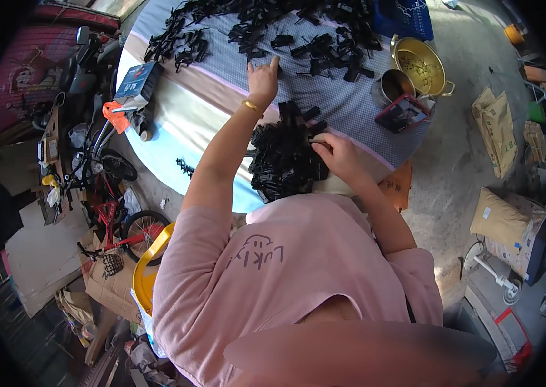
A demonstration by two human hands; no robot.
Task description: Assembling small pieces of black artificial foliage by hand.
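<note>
I watch a draped table (189, 113) from afar.
Near, a black pile of parts (284, 161); at its right edge, the right hand (338, 153), fingers curled, grip unclear. Farther, the left hand (264, 82), fingers spread, hold unclear, beside far black parts (321, 46).

Parts heap (284, 161) at the table's (173, 138) near edge, loose parts (266, 22) along the far edge. Right side, far to near: basket (408, 24), pot (444, 71) with small pieces (422, 68) inside, cup (379, 90), phone (404, 114). Box (137, 84) at left edge, small cluster (185, 168) near-left.
</note>
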